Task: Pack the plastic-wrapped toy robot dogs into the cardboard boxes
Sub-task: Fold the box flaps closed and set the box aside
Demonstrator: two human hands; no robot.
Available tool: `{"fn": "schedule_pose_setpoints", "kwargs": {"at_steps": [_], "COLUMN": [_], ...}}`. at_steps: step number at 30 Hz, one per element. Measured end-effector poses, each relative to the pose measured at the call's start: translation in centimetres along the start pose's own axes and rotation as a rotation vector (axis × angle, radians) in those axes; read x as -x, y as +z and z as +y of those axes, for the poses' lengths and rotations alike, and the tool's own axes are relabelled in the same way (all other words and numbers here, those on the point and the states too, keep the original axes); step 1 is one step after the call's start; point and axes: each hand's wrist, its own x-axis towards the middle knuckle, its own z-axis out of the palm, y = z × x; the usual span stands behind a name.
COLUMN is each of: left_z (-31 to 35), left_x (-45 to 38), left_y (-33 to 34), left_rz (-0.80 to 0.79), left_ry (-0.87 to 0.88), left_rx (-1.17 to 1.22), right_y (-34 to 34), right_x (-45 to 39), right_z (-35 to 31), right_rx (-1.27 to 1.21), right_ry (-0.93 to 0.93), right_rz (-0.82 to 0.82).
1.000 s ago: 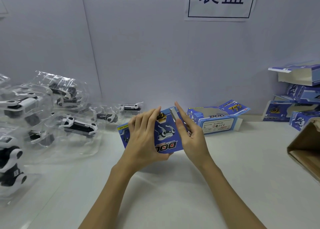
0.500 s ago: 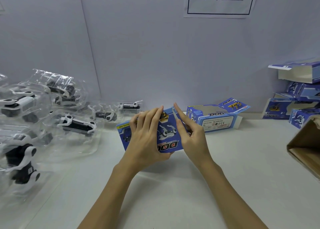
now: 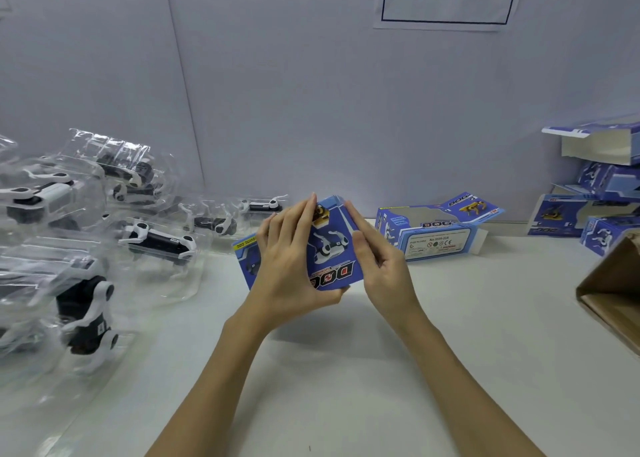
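A blue toy-dog box [image 3: 329, 255] is held just above the white table [image 3: 485, 335] at the centre. My left hand [image 3: 289, 262] grips it, fingers laid over its top face and thumb under its near edge. My right hand [image 3: 377, 262] presses against the box's right end with its fingers nearly straight. Several plastic-wrapped black and white robot dogs [image 3: 157, 242] lie in a heap on the left. What the box holds is hidden.
An open blue box [image 3: 436, 229] lies on its side just behind my right hand. More blue boxes [image 3: 602, 193] are stacked at the far right by the wall. A brown carton corner [image 3: 613, 283] juts in at the right edge.
Both hands have stayed on the box and lifted its right end slightly. My right fingers have closed in against that end. The view has dipped a little.
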Motion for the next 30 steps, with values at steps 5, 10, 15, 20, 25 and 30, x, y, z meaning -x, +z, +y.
{"fn": "schedule_pose_setpoints", "kwargs": {"at_steps": [5,10,15,20,25,30], "left_z": [0.3,-0.1,0.1,0.1,0.3,1.1], "left_x": [0.0,-0.1,-0.2,-0.2,-0.2,-0.1], "left_y": [0.2,-0.4,-0.5,-0.5,-0.4,0.0], "left_rz": [0.005,-0.023,-0.03,0.001,-0.013,0.024], "left_ry": [0.002,0.07,0.177,0.154,0.134,0.088], "left_rx": [-0.003,0.004,-0.107,-0.089,-0.106,-0.138], "right_y": [0.6,-0.6,-2.4,-2.5,-3.0,-2.5], "right_x": [0.2,0.0,-0.6,-0.6,-0.6,-0.2], "right_z": [0.3,-0.8,-1.5,-0.9,-0.9,-0.4], "right_rx": [0.002,-0.035,-0.039,0.029,0.099,0.214], "right_ry": [0.02,0.087,0.11,0.073,0.047,-0.068], "right_rz": [-0.068,-0.191,-0.207,-0.169,-0.162,-0.079]}}
